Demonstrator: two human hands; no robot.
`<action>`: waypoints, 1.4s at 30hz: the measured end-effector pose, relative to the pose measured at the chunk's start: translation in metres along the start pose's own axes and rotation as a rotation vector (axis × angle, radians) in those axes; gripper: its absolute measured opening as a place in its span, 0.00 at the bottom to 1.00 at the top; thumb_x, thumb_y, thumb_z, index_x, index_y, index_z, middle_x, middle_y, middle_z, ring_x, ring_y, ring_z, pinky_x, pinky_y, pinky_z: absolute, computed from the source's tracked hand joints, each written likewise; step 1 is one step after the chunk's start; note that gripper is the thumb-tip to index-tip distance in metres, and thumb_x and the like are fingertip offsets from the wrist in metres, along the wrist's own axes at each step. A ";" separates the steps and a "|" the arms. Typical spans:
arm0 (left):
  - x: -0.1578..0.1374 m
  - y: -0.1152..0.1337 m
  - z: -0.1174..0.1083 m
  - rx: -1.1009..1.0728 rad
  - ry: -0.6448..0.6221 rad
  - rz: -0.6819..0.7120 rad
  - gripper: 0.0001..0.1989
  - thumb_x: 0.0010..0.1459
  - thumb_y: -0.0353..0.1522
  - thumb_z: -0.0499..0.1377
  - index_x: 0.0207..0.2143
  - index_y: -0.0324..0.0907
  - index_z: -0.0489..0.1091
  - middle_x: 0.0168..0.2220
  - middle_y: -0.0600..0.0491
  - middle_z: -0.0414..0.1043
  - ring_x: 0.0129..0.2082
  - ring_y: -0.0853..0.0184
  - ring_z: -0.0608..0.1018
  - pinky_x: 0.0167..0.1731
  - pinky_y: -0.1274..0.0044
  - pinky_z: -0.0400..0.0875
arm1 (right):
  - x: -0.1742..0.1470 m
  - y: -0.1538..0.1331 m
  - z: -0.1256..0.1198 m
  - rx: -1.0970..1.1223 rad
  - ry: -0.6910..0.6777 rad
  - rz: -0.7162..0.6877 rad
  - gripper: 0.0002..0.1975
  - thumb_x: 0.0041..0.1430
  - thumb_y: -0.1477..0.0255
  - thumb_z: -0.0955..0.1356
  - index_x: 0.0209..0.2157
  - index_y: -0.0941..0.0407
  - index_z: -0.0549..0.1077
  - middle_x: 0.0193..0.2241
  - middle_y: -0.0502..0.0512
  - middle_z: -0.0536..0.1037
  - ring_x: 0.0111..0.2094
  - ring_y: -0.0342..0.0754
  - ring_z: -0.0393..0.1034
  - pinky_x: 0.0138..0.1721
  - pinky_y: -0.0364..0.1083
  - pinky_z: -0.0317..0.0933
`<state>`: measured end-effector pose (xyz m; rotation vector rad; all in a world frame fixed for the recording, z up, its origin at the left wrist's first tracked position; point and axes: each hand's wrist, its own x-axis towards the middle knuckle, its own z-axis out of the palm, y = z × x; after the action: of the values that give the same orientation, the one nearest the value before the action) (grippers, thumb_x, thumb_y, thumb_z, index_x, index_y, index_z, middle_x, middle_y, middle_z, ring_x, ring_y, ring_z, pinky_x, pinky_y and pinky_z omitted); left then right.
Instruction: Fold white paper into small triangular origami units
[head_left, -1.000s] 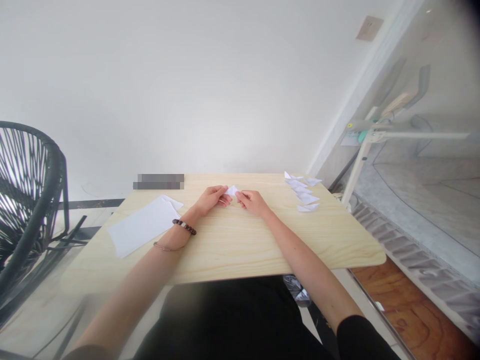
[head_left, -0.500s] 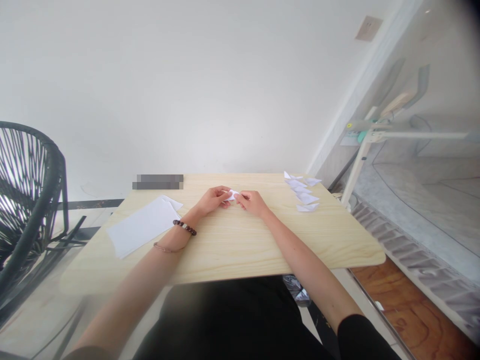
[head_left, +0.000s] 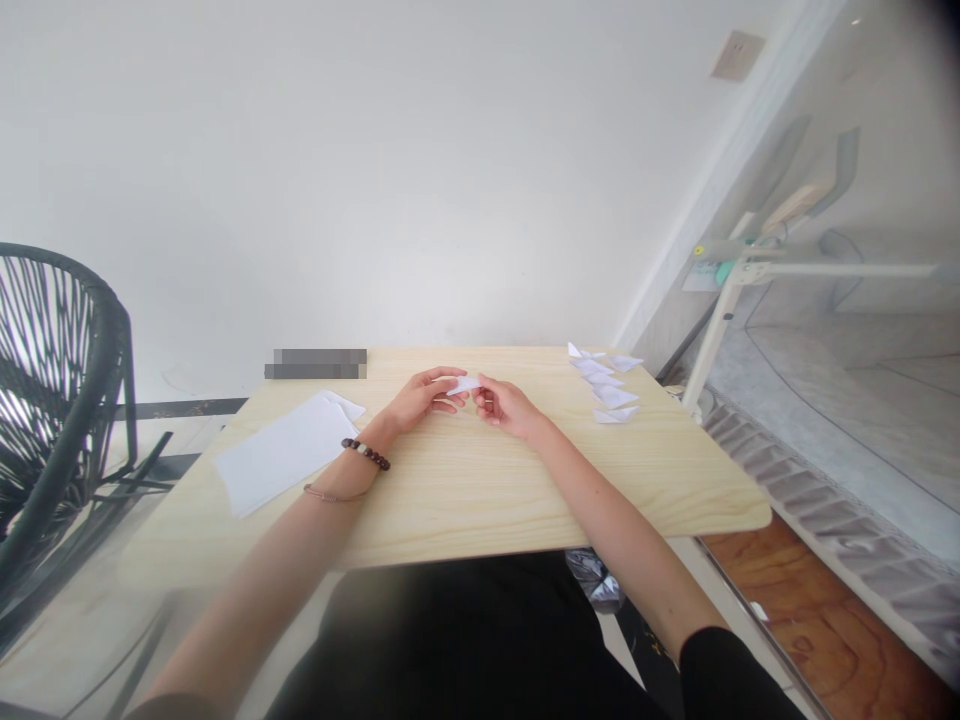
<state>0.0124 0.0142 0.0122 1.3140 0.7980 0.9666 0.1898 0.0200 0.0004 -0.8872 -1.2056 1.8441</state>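
Note:
A small folded piece of white paper is held between my two hands over the middle of the table. My left hand grips its left end between thumb and fingers. At the other end, the thumb and index finger of my right hand pinch the tip, the remaining fingers curled under. Over to the right lie several folded paper boats, white and pointed, grouped in a loose column. A stack of white paper sheets rests left of my left forearm, its upper right corner bent or folded.
The pale wooden table stands against a white wall. At its back left is a blurred-out dark patch. A dark woven chair stands to the left, and a white metal frame rises beyond the right edge.
The folded paper has turned and shows a longer, flatter pointed shape. My right hand has shifted slightly right, and its fingers have moved from covering the paper to its tip.

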 end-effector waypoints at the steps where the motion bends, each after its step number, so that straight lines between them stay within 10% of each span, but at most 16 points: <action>1: 0.000 0.000 0.000 -0.011 -0.002 -0.002 0.19 0.49 0.37 0.58 0.44 0.38 0.65 0.33 0.47 0.71 0.31 0.68 0.74 0.31 0.76 0.69 | 0.000 0.000 0.000 0.042 -0.007 0.027 0.16 0.47 0.59 0.64 0.24 0.59 0.64 0.16 0.46 0.63 0.15 0.36 0.56 0.13 0.38 0.43; 34: -0.001 0.001 0.007 0.133 0.018 0.019 0.21 0.46 0.40 0.59 0.42 0.38 0.67 0.40 0.45 0.70 0.40 0.62 0.72 0.31 0.74 0.69 | 0.004 0.005 0.001 -0.084 0.048 -0.125 0.13 0.47 0.62 0.64 0.23 0.59 0.64 0.13 0.43 0.60 0.13 0.36 0.56 0.16 0.38 0.51; 42: 0.003 -0.003 0.001 0.150 0.085 0.024 0.19 0.45 0.41 0.60 0.37 0.37 0.70 0.38 0.47 0.69 0.33 0.66 0.72 0.29 0.75 0.69 | 0.006 0.013 0.005 -0.573 0.201 -0.343 0.15 0.51 0.58 0.60 0.29 0.57 0.64 0.15 0.46 0.66 0.11 0.37 0.58 0.11 0.36 0.53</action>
<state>0.0155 0.0167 0.0091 1.4216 0.9366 1.0026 0.1802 0.0194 -0.0111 -1.0585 -1.6683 1.1214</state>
